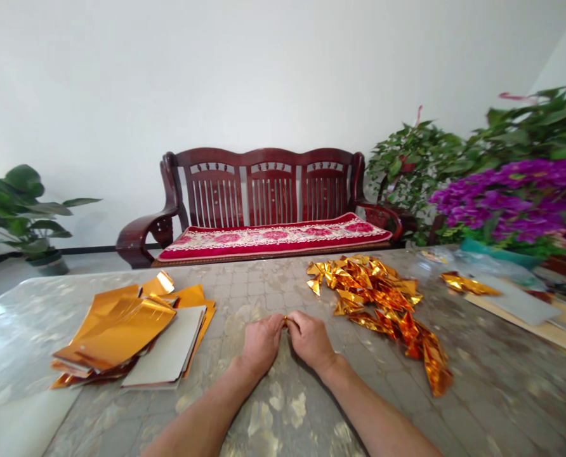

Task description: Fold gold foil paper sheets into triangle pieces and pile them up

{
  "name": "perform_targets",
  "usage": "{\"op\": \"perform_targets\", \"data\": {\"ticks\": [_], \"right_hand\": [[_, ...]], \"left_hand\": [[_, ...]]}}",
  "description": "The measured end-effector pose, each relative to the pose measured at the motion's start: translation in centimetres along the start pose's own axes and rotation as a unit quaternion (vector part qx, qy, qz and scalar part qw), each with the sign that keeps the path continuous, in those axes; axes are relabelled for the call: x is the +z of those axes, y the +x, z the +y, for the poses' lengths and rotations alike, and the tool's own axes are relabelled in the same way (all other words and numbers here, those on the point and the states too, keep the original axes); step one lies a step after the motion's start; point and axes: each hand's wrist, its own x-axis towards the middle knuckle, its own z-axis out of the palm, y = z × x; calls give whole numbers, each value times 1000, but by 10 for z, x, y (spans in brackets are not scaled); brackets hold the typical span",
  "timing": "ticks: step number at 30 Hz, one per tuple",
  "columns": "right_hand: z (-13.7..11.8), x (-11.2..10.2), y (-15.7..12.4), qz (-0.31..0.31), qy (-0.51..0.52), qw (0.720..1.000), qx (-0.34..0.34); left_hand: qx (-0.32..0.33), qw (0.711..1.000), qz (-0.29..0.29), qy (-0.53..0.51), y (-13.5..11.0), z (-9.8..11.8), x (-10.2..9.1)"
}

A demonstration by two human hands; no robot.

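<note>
My left hand (263,343) and my right hand (311,339) meet over the middle of the table, their fingertips pinched together. A small bit of gold foil paper (285,320) shows between them; the rest of it is hidden by my fingers. Left of my hands lies a loose stack of gold foil sheets (121,324), some turned with the pale grey back (169,349) up. To the right spreads a heap of folded gold foil pieces (368,285), pointed and shiny, trailing toward the front right.
The patterned table (245,285) reaches out to a wooden bench (271,190) with a red floral cover. Purple flowers (516,197) stand at the right, near boards (516,301) with one foil piece on them. A potted plant (26,209) stands far left.
</note>
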Motion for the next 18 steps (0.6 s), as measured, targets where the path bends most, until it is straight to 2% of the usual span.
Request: {"op": "perform_targets", "data": {"ticks": [5,12,18], "right_hand": [[7,0,6,-4,61,998,23],[13,0,7,2,73,997,36],[14,-1,6,1,71,996,46]], "left_hand": [[-23,999,27,-15,4,-3,-1],[-20,993,93,-73,7,-6,1],[-6,984,109,-139,10,-14,6]]}}
